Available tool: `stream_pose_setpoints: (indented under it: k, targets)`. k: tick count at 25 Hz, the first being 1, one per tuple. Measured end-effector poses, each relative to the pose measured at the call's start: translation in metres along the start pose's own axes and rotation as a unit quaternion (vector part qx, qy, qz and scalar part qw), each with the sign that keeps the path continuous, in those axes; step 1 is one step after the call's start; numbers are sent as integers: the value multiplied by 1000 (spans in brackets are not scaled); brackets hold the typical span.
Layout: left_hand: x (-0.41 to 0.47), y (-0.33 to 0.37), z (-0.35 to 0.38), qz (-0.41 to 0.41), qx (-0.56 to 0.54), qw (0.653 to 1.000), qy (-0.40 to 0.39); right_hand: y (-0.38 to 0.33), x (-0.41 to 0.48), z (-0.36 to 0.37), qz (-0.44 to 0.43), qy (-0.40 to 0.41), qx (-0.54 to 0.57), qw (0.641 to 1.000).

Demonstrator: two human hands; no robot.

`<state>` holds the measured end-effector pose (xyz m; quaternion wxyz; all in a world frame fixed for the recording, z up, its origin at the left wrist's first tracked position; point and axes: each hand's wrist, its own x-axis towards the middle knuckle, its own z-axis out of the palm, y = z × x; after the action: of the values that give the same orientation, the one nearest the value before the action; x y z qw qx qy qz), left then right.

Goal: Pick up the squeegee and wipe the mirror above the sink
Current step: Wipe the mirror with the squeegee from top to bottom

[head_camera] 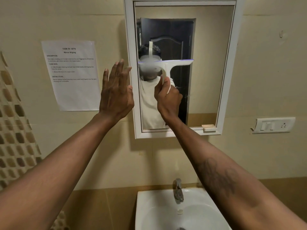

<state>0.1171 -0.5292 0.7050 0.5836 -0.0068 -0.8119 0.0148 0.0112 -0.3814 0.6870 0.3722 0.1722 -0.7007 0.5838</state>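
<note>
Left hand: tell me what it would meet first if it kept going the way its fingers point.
Probably the mirror's white frame. The left hand is open, fingers aimed up and toward the wall, fingertips already at the frame's left edge. Depth is unclear, so contact cannot be confirmed.

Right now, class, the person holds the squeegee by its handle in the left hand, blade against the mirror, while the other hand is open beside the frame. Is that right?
Not quite. The head view shows the squeegee held by its handle in the right hand, not the left. Its blade lies against the mirror, and it is the left hand that is open beside the frame.
</note>
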Motion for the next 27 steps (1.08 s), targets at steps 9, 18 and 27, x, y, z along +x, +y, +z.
stream_pose_setpoints:
  k: [9,18,27]
  targets:
    - [-14,-5,7,-2,1,1000,-24,57,-69,-2,15,-48,2,999]
    - [-42,-2,15,3,-6,999,-45,116,-156,-13,62,-53,-50,995]
    - [-44,18,3,0,-21,998,-61,73,-91,-31,18,22,1,1000]
